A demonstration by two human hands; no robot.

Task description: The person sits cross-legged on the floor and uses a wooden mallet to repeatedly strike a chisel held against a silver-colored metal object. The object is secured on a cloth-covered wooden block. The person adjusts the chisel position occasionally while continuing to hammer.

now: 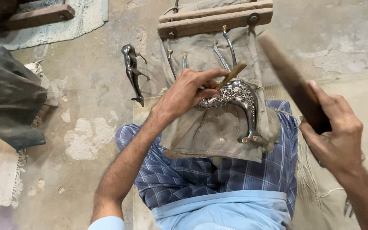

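1. Head view, looking down: a seated person works a shiny metal animal figure [235,100] laid on a folded cloth pad [218,132] over a lap in a blue checked wrap [201,174], just below the wooden clamp bars [216,19] at 12 o'clock.
2. Left hand [188,91] has its grip closed around a short wooden-handled punch [231,75], tip set on the figure's patterned body.
3. Right hand [335,132], at 3 o'clock, has its grip closed on a dark wooden mallet [292,81], raised and blurred.
4. Judged from its look, the figure is cast metal: stiff, fairly heavy, smooth and likely slippery on its polished legs; the stippled body probably gives the surest hold, while the thin legs look the weakest place to take it.
5. A second, similar figure [133,72] lies on the concrete floor [90,127] at 10 o'clock, well apart.
6. Hidden or unclear: the punch tip sits behind the fingers; the figure's head end is covered by the left hand; the mallet's shape is lost to blur; thin metal rods [226,49] run under the bars, their purpose unreadable.
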